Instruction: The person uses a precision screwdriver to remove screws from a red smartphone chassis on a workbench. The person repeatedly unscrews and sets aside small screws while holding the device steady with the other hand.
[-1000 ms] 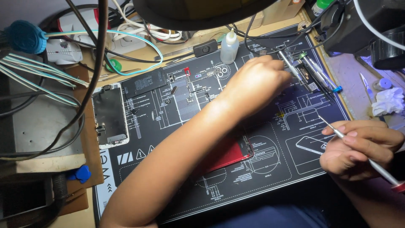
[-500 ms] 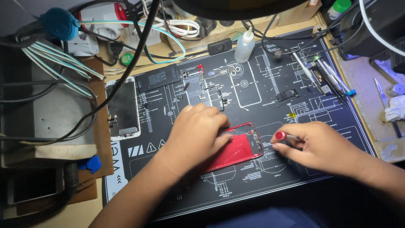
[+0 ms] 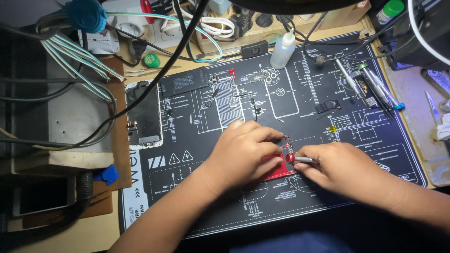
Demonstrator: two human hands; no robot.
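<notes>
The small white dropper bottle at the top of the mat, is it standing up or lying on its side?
Upright: the dropper bottle stands on its base at the mat's top edge, nozzle up.

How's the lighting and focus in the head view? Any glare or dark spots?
Head view: warm overhead light falls on the mat and both hands, left hand and right hand; left edge and bottom fall into shadow; a dark lamp rim cuts the top; focus sharp, no strong glare.

A red phone housing (image 3: pixel 276 169) lies flat on the black repair mat, near the middle of its front half, with its open inner side up and small components visible at its upper right corner. Much of it is covered from above. A slim silver screwdriver (image 3: pixel 300 159) with a red end cap lies nearly level, its cap end over the housing's right edge.
</notes>
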